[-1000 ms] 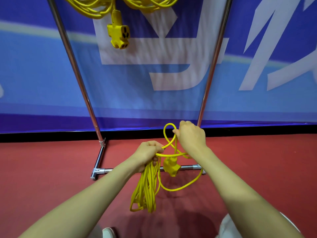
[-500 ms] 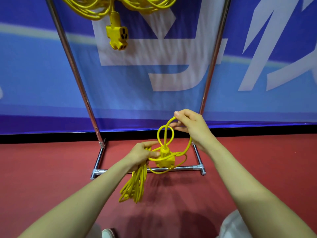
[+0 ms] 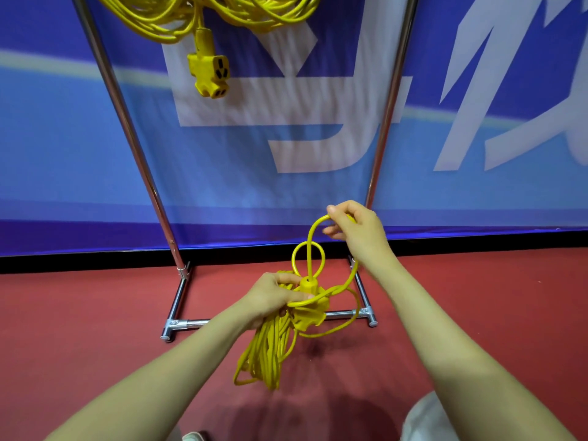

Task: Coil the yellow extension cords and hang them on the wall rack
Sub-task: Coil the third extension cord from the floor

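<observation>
My left hand (image 3: 270,297) grips the top of a coiled yellow extension cord (image 3: 267,354), whose loops hang down below my fist. The cord's yellow socket end (image 3: 310,308) sits against the bundle right of my fingers. My right hand (image 3: 356,230) pinches a loose loop of the same cord (image 3: 307,249), lifted above and right of the bundle. Another coiled yellow cord (image 3: 222,11) hangs from the top of the metal rack (image 3: 127,128), its triple socket (image 3: 211,74) dangling below it.
The rack's chrome base frame (image 3: 184,323) rests on the red floor (image 3: 79,329) just beyond my hands. A blue banner (image 3: 286,138) stands behind the rack. My shoe tip (image 3: 194,436) and pale trouser leg (image 3: 426,418) show at the bottom edge.
My right hand has lifted the loose loop up and to the right. The bundle in my left hand has shifted slightly and the socket end now lies against it.
</observation>
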Demonstrator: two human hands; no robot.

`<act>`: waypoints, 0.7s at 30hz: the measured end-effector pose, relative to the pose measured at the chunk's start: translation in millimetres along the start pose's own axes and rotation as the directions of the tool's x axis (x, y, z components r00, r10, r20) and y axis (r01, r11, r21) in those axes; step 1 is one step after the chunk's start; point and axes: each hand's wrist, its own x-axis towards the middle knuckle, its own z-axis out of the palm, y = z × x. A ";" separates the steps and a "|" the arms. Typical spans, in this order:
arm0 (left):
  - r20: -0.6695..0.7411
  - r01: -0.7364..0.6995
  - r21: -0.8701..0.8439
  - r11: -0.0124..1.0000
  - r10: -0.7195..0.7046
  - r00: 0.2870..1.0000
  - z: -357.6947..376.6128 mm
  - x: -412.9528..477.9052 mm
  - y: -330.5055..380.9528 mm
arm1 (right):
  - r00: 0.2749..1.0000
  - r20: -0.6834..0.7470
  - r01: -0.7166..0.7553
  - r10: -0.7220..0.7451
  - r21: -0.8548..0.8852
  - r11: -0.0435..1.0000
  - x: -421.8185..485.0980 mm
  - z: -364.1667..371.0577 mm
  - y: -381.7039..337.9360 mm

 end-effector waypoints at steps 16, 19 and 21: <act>-0.136 0.002 0.254 0.967 0.034 0.990 -10.1 7.5 -5.4 | 0.828 0.559 0.539 0.042 -0.814 0.217 -14.0 19.3 14.6; -0.102 -0.009 0.228 0.974 0.033 0.994 -9.3 4.1 -6.1 | 0.808 0.581 0.485 0.104 -0.754 0.442 -10.6 17.5 16.5; -0.091 0.001 0.099 0.995 0.008 0.996 -11.1 0.1 -1.3 | 0.827 0.549 0.369 0.119 -0.692 0.621 -5.8 14.4 21.6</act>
